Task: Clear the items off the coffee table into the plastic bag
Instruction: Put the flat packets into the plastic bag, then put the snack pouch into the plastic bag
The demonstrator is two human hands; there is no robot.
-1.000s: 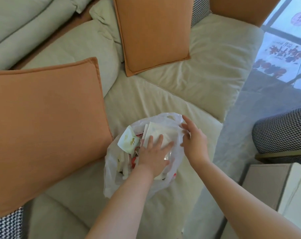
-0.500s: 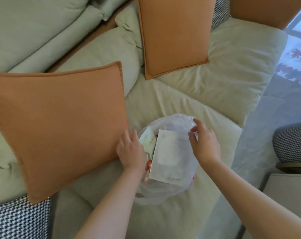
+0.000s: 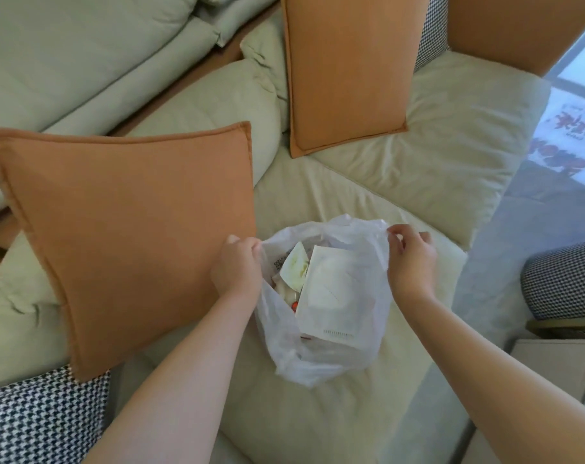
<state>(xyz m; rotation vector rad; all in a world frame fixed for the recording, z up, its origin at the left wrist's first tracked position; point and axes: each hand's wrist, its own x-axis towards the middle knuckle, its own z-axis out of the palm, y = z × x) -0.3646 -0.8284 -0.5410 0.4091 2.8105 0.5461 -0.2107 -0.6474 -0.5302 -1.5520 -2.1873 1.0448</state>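
Surface: pale green sofa seat point(image 3: 317, 406)
Plastic bag point(image 3: 324, 360): upright, mouth facing up
Left hand point(image 3: 237, 272): fingers pinching left rim
Right hand point(image 3: 411, 259): fingers pinching right rim

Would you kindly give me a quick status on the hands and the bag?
Left hand and right hand pinch opposite rims of the plastic bag. Bag open on sofa cushion, white packet inside. Nothing obstructing.

this looks like a living room in a home. there is a big soft pale green sofa point(image 3: 368, 202) with orange cushions point(image 3: 133, 229) on it. a black and white checked cushion point(image 3: 40, 420) lies near. a checked seat point(image 3: 565, 279) stands on the grey floor point(image 3: 485, 296).
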